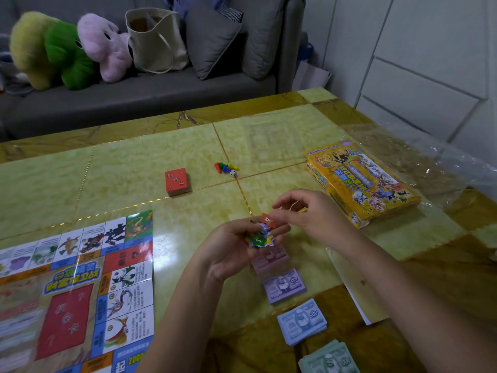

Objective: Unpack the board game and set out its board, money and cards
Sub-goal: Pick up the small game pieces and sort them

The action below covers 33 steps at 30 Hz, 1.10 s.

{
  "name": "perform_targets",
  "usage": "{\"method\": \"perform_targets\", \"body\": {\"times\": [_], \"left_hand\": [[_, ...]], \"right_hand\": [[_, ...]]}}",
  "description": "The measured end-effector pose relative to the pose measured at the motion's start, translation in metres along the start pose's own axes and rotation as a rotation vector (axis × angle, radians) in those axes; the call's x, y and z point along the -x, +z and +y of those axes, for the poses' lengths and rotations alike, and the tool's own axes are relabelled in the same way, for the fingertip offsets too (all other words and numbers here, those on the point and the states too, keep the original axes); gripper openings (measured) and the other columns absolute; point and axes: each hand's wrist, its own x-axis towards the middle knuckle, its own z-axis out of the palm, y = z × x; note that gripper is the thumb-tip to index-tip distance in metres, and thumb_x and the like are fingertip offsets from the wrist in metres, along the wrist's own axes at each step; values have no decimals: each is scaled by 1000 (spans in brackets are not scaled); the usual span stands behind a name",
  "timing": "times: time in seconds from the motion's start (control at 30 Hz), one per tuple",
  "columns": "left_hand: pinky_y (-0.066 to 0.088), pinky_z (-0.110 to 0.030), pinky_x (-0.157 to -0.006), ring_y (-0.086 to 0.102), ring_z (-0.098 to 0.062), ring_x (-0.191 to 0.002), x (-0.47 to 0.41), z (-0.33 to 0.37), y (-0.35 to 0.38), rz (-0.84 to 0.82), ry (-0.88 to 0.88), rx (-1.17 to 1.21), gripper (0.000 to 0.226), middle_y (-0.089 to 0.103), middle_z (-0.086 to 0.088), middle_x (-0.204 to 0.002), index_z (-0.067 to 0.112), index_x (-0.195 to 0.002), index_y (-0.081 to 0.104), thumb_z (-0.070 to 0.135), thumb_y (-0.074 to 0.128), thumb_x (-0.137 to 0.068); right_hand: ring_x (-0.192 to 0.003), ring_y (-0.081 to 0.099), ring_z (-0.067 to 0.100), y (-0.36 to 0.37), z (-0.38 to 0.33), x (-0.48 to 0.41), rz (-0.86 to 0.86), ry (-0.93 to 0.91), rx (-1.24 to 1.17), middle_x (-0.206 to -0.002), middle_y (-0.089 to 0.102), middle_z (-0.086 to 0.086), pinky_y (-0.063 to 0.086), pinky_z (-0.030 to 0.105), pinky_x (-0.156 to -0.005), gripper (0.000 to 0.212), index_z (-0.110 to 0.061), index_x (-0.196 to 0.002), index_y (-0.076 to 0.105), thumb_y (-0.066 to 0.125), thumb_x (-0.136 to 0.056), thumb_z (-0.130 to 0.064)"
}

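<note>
- A glossy table [129, 162], marbled yellow-green with a brown border, is seen in front of a grey sofa [139, 95].
- Soft toys [67, 49], a cloth bag [156, 41] and cushions [215, 36] are set on the sofa; white cabinets [419, 65] stand at the right.
- The board [80, 286] is spread flat at the near left.
- A red deck of cards [177, 181] lies beyond it, with pawns [226, 167] and a die [233, 173] farther right.
- Four stacks of money [283, 288] are lined up under the hands.
- The yellow box [360, 181] lies at the right on clear wrap [435, 168].
- A bunch of star-shaped tokens [260, 235] is gripped in the curled left hand [231, 251]; its orange top token [267, 219] is pinched by the right hand [309, 211].
</note>
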Motion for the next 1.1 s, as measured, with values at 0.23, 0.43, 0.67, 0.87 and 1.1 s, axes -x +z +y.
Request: {"method": "perform_targets", "body": {"times": [0.23, 0.43, 0.67, 0.87, 1.1], "left_hand": [[57, -36, -83, 70, -30, -92, 0, -3, 0, -25, 9, -77, 43, 62, -31, -110, -17, -114, 54, -9, 42, -74], [57, -35, -83, 68, -31, -98, -2, -3, -2, 4, -14, -93, 44, 60, -31, -120, -14, -116, 55, -8, 44, -73], [55, -33, -85, 68, -30, -97, -3, -3, -2, 11, -8, -92, 41, 64, -29, -113, -14, -113, 57, -7, 43, -75], [58, -29, -71, 70, -26, -76, -4, -3, 0, 69, 9, -64, 28, 67, -28, -95, -15, -108, 57, -6, 36, -91], [55, -23, -65, 62, -17, -58, -7, -4, -3, 91, 12, -164, 27, 67, -16, -74, -10, -106, 58, -3, 35, -94]], "right_hand": [[-57, 54, 4, -1, 4, -1, -63, 111, -44, -64, 63, -4, 43, 18, -59, 15, -18, -72, 69, 83, -70, -14], [-47, 48, -4, -7, 4, -2, -100, 193, -181, -59, 62, -7, 39, 10, -51, 2, -9, -80, 71, 72, -82, -9], [-51, 48, 5, -11, 7, -3, -82, 203, -185, -68, 62, 9, 42, 15, -55, 4, -8, -86, 73, 69, -84, -7], [-48, 52, 5, -13, 5, -2, -74, 209, -311, -63, 62, 3, 45, 14, -52, 17, -8, -95, 69, 72, -79, -1], [-51, 51, 5, -4, 0, 0, -126, 153, -170, -60, 62, -2, 41, 14, -50, 20, -13, -92, 71, 77, -75, -5]]}}
